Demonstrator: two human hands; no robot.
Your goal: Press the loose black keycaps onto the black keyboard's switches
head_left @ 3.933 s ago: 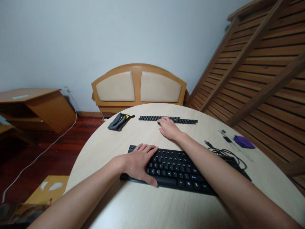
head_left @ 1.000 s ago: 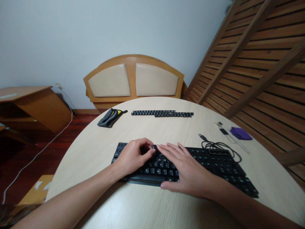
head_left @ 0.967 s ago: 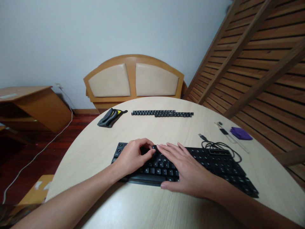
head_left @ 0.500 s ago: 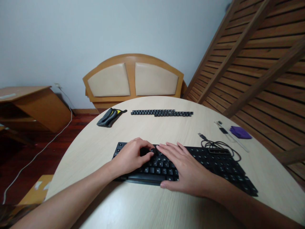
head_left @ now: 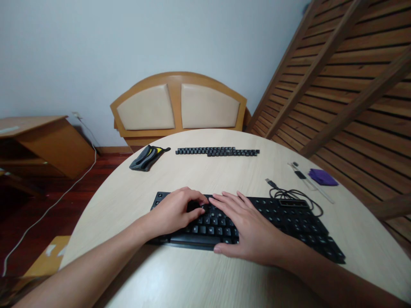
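A black keyboard point(head_left: 192, 239) lies along the near part of the round table. Letter keycaps cover its lower middle, while much of its right part shows bare key switches. My left hand point(head_left: 175, 209) is over the upper left of the keys, thumb and index finger closed about a small black keycap point(head_left: 204, 207) at the board. My right hand point(head_left: 248, 226) rests flat across the keyboard's middle, fingers stretched out and thumb at the front edge. Behind the keyboard, several loose black keycaps point(head_left: 218, 151) are lined up in rows.
A grey and black pouch point(head_left: 146, 158) with yellow trim lies at the table's back left. To the right are a coiled USB cable point(head_left: 293, 196), a slim white tool point(head_left: 324, 192), a small black piece point(head_left: 300, 174) and a folded purple cloth point(head_left: 323, 177). A wooden slatted screen point(head_left: 346, 85) leans along the right.
The keycap in my left fingers sits slightly lower, against the keyboard. My right hand stays on the board. The whole view has shifted a little.
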